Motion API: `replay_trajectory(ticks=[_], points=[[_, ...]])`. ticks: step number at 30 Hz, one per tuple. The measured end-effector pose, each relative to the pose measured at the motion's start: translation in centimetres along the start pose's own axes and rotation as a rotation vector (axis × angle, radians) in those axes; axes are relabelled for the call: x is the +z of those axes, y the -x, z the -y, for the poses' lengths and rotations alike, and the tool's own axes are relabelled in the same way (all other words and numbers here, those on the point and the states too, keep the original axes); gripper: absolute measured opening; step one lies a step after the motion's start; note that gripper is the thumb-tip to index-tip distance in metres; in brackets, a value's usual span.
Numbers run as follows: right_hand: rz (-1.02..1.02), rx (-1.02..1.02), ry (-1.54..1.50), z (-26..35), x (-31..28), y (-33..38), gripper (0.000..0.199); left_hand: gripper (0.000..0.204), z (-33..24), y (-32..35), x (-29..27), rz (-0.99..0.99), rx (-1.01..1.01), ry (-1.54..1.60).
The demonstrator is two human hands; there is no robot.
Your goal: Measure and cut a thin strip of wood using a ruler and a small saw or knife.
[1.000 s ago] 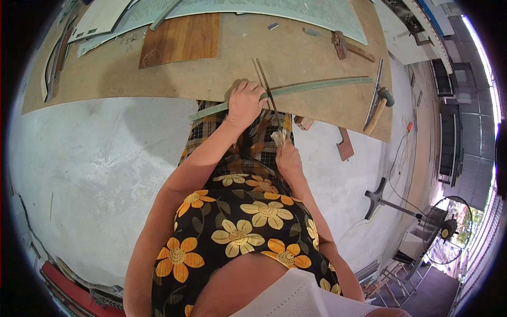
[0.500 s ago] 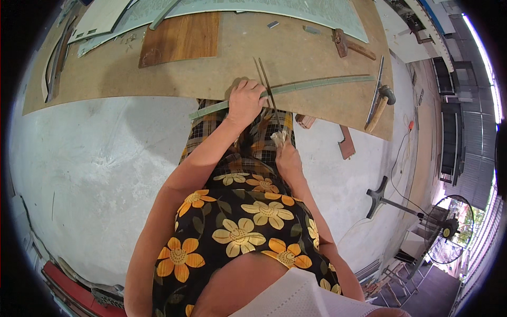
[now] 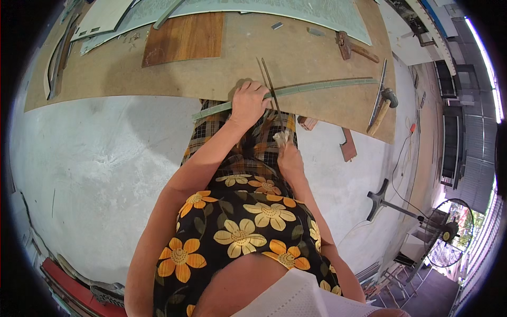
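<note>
- Little changes: the left hand (image 3: 248, 105) and right hand (image 3: 290, 158) keep their places at the table's (image 3: 116, 84) near edge, so work seems to stay at one spot.
- Left fingers curl over the green strip (image 3: 327, 84), which overhangs that edge; right fingers close around the pale grip (image 3: 281, 139) of a thin dark rod (image 3: 269, 73) crossing it.
- No writing is legible.

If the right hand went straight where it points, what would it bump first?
Probably the near edge of the flat brown tabletop, though height's unclear: the bare right hand might pass above and meet the long pale-green strip.
</note>
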State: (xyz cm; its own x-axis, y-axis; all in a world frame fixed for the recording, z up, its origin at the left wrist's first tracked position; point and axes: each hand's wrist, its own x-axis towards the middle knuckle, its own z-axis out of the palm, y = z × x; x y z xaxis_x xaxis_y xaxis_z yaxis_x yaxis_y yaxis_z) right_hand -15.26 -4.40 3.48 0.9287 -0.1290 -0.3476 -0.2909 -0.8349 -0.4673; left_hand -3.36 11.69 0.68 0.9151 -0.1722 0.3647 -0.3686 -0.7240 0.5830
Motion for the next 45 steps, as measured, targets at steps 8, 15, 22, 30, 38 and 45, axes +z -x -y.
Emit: replay_trajectory(ticks=[8, 15, 22, 30, 38, 45], points=[[-0.027, -0.031, 0.023, 2.8, 0.0, -4.9, 0.032, 0.023, -0.4, -0.4, 0.4, 0.001, 0.02, 0.014], [-0.076, -0.11, -0.01, -0.7, 0.4, 1.2, 0.032, 0.023, 0.0, 0.0, 0.0, 0.01, -0.006, 0.006], [-0.051, -0.068, 0.025, 3.1, -0.3, -5.5, 0.03, 0.023, -0.4, -0.2, 0.4, -0.008, 0.027, -0.004], [-0.023, -0.062, -0.025, 0.1, -0.1, 0.9, 0.03, 0.023, -0.1, 0.1, 0.0, 0.017, 0.004, -0.005], [0.025, -0.005, 0.032, 3.8, -0.9, -5.3, 0.03, 0.022, -0.5, -0.2, 0.2, -0.01, 0.016, -0.015], [0.005, 0.012, 0.029, -0.9, 0.2, 1.9, 0.029, 0.023, -0.2, 0.0, 0.0, 0.024, 0.014, -0.025]])
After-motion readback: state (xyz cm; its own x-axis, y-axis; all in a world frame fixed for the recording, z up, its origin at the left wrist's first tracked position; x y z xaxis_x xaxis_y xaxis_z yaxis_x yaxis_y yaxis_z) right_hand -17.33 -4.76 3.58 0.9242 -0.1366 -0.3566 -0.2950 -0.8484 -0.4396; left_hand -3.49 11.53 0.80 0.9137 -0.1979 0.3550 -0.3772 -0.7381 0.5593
